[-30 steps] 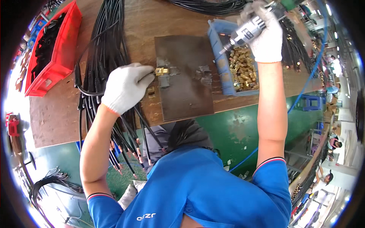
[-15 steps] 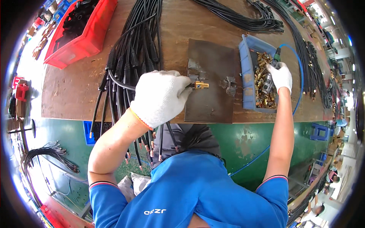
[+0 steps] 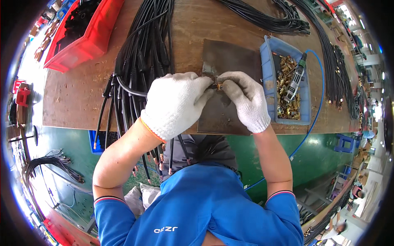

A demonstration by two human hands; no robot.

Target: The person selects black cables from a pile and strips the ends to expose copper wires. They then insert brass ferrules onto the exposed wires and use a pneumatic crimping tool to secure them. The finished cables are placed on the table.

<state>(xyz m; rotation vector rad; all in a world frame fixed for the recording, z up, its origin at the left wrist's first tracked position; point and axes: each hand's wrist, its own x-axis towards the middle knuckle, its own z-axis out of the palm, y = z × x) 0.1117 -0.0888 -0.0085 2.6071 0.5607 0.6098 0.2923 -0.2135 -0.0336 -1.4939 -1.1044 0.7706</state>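
Observation:
Both hands wear white knit gloves and meet above the dark metal plate [image 3: 230,49]. My left hand [image 3: 174,104] is closed around the end of a black cable [image 3: 133,92], which comes in from the bundle on the left. A small brass connector [image 3: 219,86] sits at that cable's end, partly covered by fingers. Thumb and fingers of my right hand [image 3: 246,98] pinch the connector from the right. A grey and green air screwdriver [image 3: 294,86] lies on brass connectors [image 3: 284,102] inside the blue bin [image 3: 269,74].
A bundle of black cables [image 3: 141,49] covers the table's left part, bare copper ends hanging over the near edge. The red bin [image 3: 78,55] with black parts stands far left. A blue air hose [image 3: 321,94] loops off the right side. More cables [image 3: 262,22] lie at the back.
My right hand has let go of the air screwdriver, leaving it in the blue bin, and moved left to grip the brass connector. My left hand has stayed nearly in place with the cable.

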